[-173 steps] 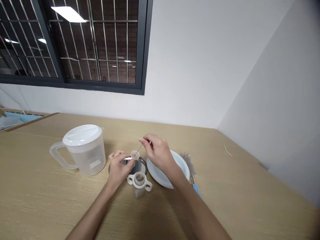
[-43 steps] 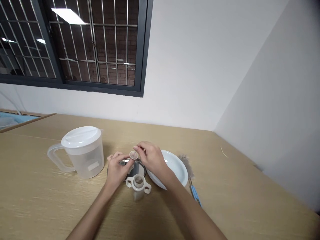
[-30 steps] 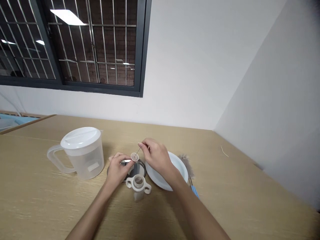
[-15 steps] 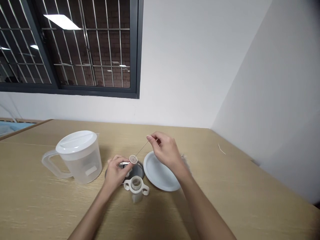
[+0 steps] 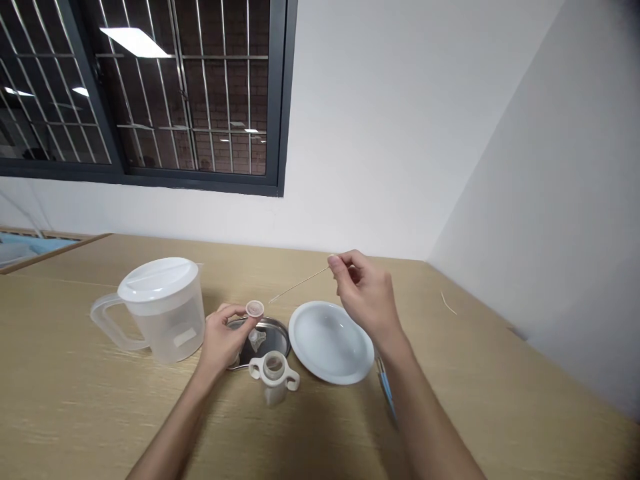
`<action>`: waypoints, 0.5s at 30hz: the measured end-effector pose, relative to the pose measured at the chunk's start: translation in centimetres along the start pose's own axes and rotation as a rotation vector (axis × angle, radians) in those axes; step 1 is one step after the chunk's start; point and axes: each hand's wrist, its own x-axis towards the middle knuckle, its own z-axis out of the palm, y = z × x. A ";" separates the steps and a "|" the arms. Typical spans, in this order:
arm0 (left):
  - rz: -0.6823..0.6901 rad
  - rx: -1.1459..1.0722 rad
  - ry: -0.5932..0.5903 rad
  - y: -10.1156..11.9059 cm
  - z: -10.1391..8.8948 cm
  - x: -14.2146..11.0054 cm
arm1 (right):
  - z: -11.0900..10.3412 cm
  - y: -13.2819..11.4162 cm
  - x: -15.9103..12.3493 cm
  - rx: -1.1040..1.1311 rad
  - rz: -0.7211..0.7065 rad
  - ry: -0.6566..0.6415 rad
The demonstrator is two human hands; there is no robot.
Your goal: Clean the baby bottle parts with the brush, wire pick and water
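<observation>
My left hand (image 5: 223, 335) pinches a small round, whitish translucent cap (image 5: 255, 309) between thumb and fingers, its round face turned up. In my right hand (image 5: 367, 293), higher and to the right, thumb and fingertips grip a thin stick (image 5: 299, 285) slanting down toward the cap, its tip apart from it. Under my left hand lies a round metal tray (image 5: 274, 341) with a small clear teat-like piece (image 5: 257, 339) on it. A clear bottle with two white handles (image 5: 275, 377) stands upright in front. The white bowl (image 5: 331, 343) is below my right hand.
A lidded translucent pitcher (image 5: 167, 310) stands on the left. Beside the bowl, a blue-handled tool (image 5: 385, 387) is partly hidden by my right forearm. Farther right lies a thin pale strip (image 5: 449, 303). Behind the wooden table (image 5: 500, 413) rises a white wall.
My right hand has moved right and slightly up, drawing the stick's tip out of the cap. My left hand with the cap has shifted slightly left. The view has turned a little.
</observation>
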 end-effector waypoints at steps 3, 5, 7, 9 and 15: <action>-0.027 0.017 -0.015 -0.2 -0.5 0.4 | 0.5 0.0 0.0 -0.019 -0.020 -0.008; -0.024 0.052 -0.070 -0.5 -0.7 0.5 | 0.8 0.0 0.1 -0.033 -0.032 -0.006; -0.024 0.086 -0.164 -0.7 -0.6 0.6 | 0.9 0.1 0.1 -0.048 -0.040 0.000; -0.011 0.120 -0.260 -0.8 -0.5 0.4 | 0.9 0.1 0.2 -0.062 -0.040 0.005; 0.135 0.339 -0.366 -0.6 0.1 -0.5 | 0.7 0.3 0.2 -0.089 -0.036 0.016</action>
